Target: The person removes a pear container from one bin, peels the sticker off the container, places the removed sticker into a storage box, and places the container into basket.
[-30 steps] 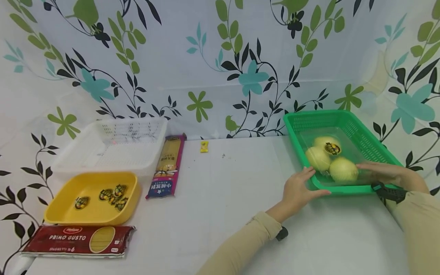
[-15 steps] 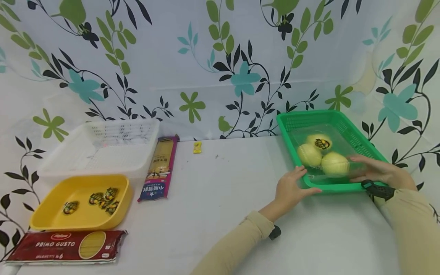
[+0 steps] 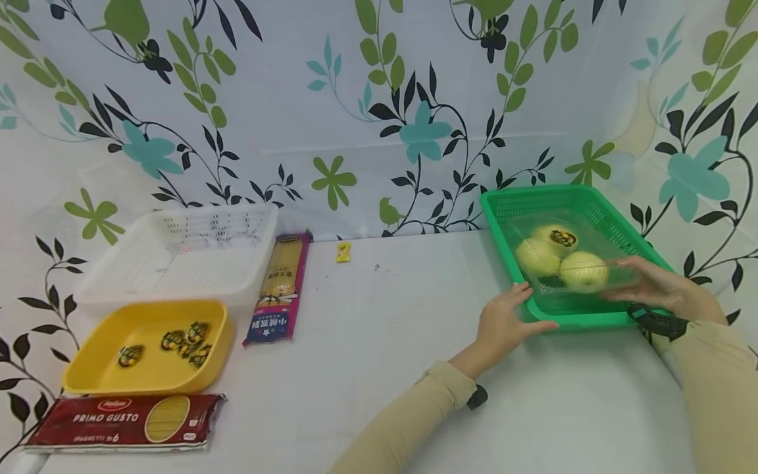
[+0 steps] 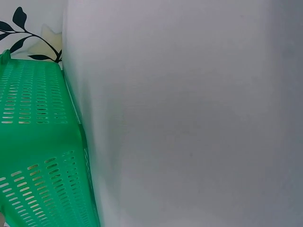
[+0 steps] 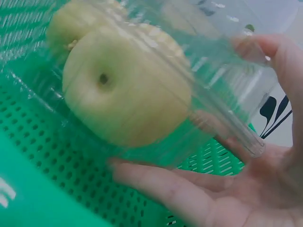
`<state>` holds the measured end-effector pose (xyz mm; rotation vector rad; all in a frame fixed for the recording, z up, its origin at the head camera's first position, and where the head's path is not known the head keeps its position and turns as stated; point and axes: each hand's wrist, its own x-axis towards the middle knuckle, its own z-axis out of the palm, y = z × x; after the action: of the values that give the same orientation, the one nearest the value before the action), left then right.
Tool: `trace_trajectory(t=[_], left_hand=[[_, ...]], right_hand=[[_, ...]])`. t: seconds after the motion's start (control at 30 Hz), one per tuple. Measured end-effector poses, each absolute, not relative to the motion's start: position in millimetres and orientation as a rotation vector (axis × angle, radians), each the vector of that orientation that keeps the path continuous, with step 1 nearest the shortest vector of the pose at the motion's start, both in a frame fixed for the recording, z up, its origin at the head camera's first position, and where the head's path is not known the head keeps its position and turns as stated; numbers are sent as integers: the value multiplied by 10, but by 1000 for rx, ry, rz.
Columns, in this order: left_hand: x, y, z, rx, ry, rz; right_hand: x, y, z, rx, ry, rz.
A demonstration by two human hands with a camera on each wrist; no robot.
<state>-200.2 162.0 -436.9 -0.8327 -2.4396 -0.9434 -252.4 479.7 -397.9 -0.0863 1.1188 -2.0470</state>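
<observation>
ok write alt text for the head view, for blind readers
The right hand holds a clear box of pale yellow fruits in a green basket, the left hand at its near left corner. Farther left are a white basket, a yellow tray and two packets.

At right, the green basket [image 3: 583, 321] is moulded plastic, its walls pierced with slots and catching bright highlights. The box [image 3: 598, 237] inside is thin, clear, glossy plastic; the round pale fruits [image 5: 128, 90] have smooth, softly matt skins. At left, the white basket [image 3: 195, 270] is perforated, slightly translucent plastic, and the yellow tray [image 3: 156, 370] smooth plastic. The near spaghetti packet [image 3: 127, 420] and the far pasta packet [image 3: 277, 289] are shiny film. The tabletop [image 3: 355, 368] looks smooth and matt; the sleeves [image 3: 403, 421] are matt cloth.
</observation>
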Motion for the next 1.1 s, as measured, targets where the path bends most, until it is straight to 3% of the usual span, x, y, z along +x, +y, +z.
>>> trace_trajectory(t=[0.2,0.5,0.93,1.1], left_hand=[[-1987,1627,-4350,-840,-2457,-939],[-1972,1617,-4329,-875,-2464,-955],[-2004,1605,-4224,-841,-2511,-1016],[-2064,1533,-4213,-874,-2557,-1376]], right_hand=[[-2483,4820,-3943,-110,996,-2147],[-2429,4828,-3889,-399,814,-2138],[-2356,4796,-3736,-426,987,-2203],[-2314,4781,-3684,-364,1161,-2217]])
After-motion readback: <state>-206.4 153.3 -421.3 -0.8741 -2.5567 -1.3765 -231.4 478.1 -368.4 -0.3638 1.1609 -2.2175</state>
